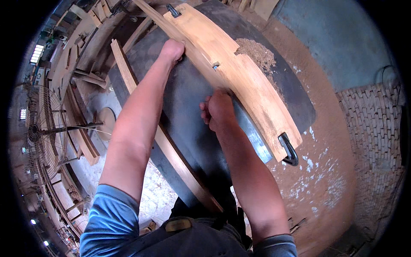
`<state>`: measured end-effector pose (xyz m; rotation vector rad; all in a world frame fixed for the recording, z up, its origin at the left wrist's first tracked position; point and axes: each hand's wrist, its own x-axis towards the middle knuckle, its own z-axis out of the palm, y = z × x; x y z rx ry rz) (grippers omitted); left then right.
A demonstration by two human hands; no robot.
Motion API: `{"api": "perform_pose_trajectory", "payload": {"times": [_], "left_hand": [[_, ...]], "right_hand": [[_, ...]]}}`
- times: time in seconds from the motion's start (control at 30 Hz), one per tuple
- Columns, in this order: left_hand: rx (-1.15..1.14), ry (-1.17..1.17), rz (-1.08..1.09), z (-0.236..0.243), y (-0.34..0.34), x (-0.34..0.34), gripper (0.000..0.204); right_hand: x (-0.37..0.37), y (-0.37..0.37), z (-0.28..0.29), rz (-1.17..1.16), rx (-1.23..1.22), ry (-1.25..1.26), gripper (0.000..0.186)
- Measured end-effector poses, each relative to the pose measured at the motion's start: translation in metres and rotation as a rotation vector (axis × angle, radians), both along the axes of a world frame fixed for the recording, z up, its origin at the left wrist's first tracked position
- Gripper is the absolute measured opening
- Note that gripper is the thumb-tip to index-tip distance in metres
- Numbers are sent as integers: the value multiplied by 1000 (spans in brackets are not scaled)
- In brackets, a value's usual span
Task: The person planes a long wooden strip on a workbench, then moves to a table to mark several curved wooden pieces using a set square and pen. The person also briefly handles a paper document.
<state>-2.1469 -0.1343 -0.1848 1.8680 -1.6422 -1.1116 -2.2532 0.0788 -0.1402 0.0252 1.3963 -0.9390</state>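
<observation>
Left hand (172, 49) clenches the wood strip (195, 55); right hand's (220, 109) grip, I cannot tell. Mostly beyond the board's (252, 81) notch (215, 66), the strip seems nearly through.

A clamped board (252, 81) lies across the table (188, 103), with a sawdust heap (259, 53) to its right. A narrow strip (165, 23) runs along the board's left edge. A separate batten (173, 150) lies further left.

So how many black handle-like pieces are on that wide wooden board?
2: the far black piece at the upper-left end of the wooden board, and the near black piece at its lower-right end. More could be hidden underneath.
</observation>
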Motion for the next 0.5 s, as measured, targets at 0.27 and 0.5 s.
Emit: {"api": "perform_pose_trajectory", "payload": {"times": [0.27,0.5], "left_hand": [[32,-49,1,-3,-49,20,37],[-62,-165,-1,6,-59,17,39]], "right_hand": [[19,-42,-16,-1,-57,33,31],[26,-72,-22,8,-89,40,32]]}}
